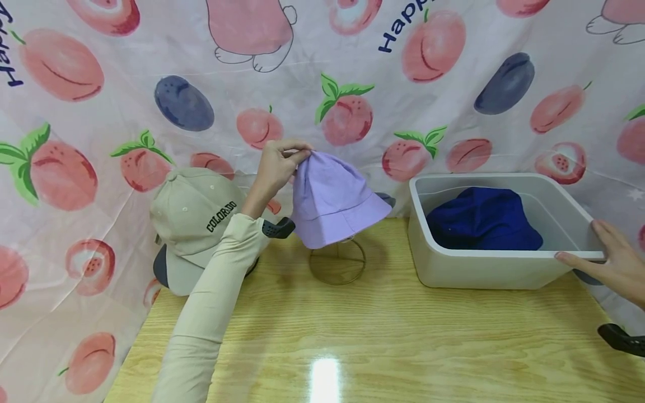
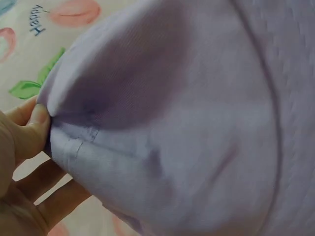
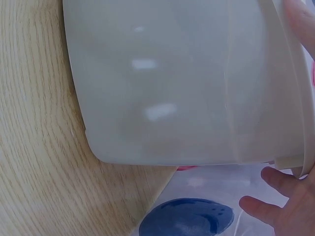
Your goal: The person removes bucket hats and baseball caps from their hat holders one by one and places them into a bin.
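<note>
In the head view, my left hand pinches the top of a lavender bucket hat between thumb and fingers. The hat hangs tilted over a gold wire hat stand, whose round base shows below the brim; the stand's upper part is hidden. Up close in the left wrist view, the hat's fabric bunches into folds at the thumb. My right hand grips the rim at the near right corner of a light grey plastic bin. Inside that bin lies a dark blue hat.
Left of the lavender hat, a beige cap lettered COLORADO sits with its brim toward the table's front, partly behind my left sleeve. A fruit-print cloth hangs behind the wooden table.
</note>
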Motion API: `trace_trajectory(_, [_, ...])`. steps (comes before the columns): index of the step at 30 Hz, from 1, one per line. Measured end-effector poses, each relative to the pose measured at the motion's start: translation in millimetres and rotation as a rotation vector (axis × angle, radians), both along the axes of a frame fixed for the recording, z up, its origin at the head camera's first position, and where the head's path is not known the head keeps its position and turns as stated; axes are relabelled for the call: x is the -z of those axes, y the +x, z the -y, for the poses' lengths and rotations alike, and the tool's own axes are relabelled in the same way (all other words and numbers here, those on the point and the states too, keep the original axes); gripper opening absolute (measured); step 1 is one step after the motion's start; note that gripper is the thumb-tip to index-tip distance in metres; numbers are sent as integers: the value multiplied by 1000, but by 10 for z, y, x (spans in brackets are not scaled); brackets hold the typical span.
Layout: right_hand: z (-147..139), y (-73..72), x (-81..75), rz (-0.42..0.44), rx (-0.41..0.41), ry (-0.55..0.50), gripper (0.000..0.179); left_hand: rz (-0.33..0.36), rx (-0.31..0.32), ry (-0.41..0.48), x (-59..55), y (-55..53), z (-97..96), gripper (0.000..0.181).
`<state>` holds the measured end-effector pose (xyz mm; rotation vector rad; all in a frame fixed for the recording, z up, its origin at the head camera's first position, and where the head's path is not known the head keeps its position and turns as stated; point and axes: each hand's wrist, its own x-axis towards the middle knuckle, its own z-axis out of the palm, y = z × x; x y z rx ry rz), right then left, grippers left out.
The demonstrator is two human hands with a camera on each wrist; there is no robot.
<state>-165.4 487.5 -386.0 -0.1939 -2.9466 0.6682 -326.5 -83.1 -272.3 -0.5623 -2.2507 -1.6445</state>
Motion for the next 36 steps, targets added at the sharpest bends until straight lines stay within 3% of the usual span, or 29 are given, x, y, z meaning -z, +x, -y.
trace_trajectory(3, [0,-5,-1,-7,0,3,105,-31,3,10,-65,8,-26,9])
trace_trajectory(8, [-1,0,0,-13,-3,1,105,-107,9,-66,-180,50,-96,9])
trace_trajectory(14, [17,13,-11,-7,-8,-6,105,-161,-39,-128,-245,124,-145,10])
trace_trajectory(20, [-16,-9,18,-6,4,8,106,-185,-115,-146,-301,189,-142,11])
trace_trajectory(26, [-111,-48,104,-18,20,0,108,-216,-150,-155,-393,279,-165,10])
trace_trajectory(31, [-12,-9,15,-13,11,5,106,-246,-179,-175,-474,362,-196,10])
trace_trajectory(36, [47,13,-42,-2,8,5,105,-229,-209,-192,-579,444,-217,12])
